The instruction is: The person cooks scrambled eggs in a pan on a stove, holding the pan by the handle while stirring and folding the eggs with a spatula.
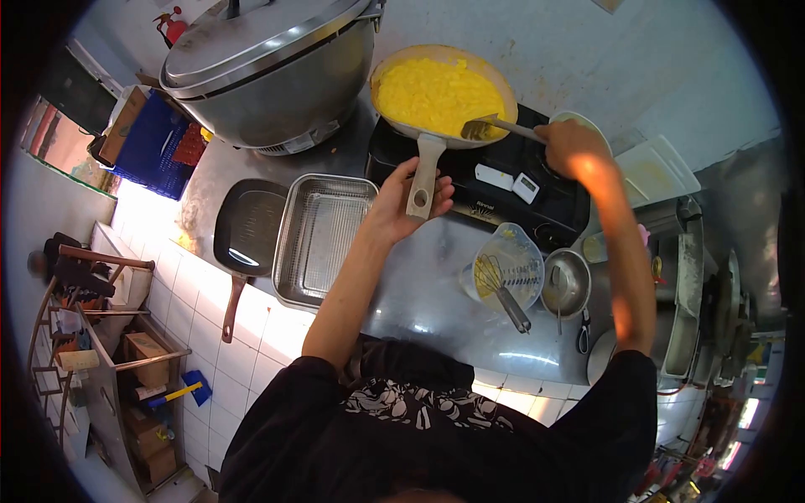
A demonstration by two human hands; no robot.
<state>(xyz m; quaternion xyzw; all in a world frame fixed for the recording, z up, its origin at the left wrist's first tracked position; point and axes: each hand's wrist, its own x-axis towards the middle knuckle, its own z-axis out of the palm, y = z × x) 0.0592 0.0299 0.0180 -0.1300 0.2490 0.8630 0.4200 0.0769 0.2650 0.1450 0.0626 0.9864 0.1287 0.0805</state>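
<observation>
A frying pan [506, 81] full of yellow scrambled egg [432, 92] sits on the black gas stove [386, 151]. My left hand [387, 204] is under the pan's light handle, palm up, with the fingers curled round it from below. My right hand [577, 149] is closed on the handle of a spatula [480, 127], whose head rests in the egg at the pan's right side. A white digital thermometer [526, 188] lies on the stove between my hands. Nearer me, a whisk [508, 303] stands in a clear measuring jug [527, 251] with yellow residue.
A large steel cooker [268, 92] stands at the back left. Left of my forearm are a steel tray [323, 243] and a dark square pan [247, 226]. At right are a metal bowl [567, 283] with a spoon, scissors [584, 334] and a white container [658, 172].
</observation>
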